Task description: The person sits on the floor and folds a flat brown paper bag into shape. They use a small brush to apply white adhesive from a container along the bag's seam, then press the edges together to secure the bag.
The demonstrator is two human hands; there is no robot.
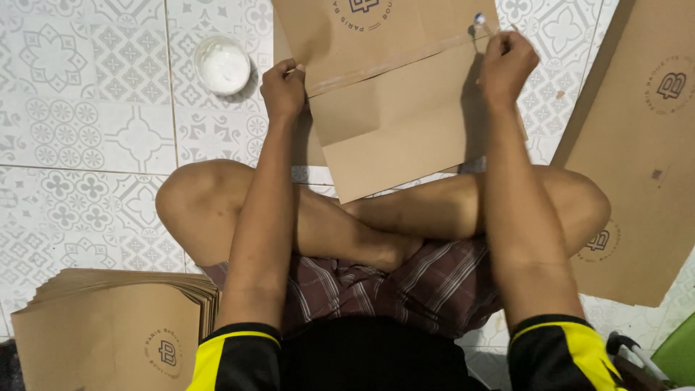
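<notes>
on tiled floor, left hand [284,88] pinching paper bag [394,123] edge, right hand [504,65] gripping brush [481,23] above it

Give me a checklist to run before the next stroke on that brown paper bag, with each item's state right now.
1. Left hand pins the folded paper bag at its left edge: ok.
2. Right hand holds the small white-tipped stick at the bag's right end: ok.
3. Stick tip rests on the fold line: cannot tell, the tip is too small to judge contact.
4. White bowl of paste stands upright on the tiled floor, left of the bag: ok.
5. Stack of flat bags lies by the left knee, apart from the one in hand: ok.
6. Paste already spread along the fold: cannot tell.
</notes>
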